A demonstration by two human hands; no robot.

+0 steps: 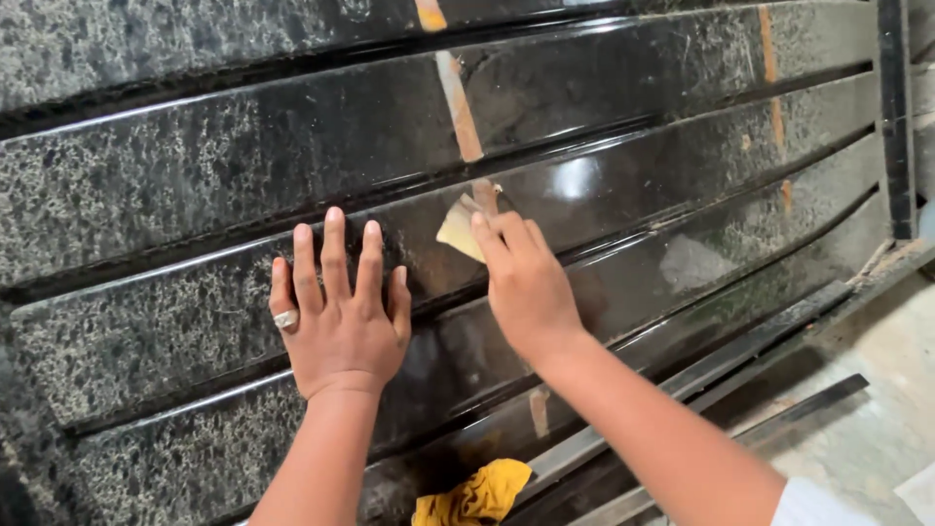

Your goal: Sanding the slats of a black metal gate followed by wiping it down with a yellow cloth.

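Stacked slabs of polished black speckled granite [195,166], filling nearly the whole view, edges stepped one over another and running left to right, glossy enough to mirror a light patch right of centre. Orange-brown streaks [460,107] crossing several slabs from far to near. Rough grey concrete floor [877,360] at near right, with dark stone strips [779,414] lying along it. Crumpled yellow cloth [477,495] at the near edge, against the lowest slab. Left hand [339,317] spread flat on a slab face, fingers open, gripping nothing, a silver ring [284,319] on one finger. Right hand [526,282] closed on a small pale scrap of sandpaper [461,230], pressing it to the slab just beside the lowest orange-brown streak.
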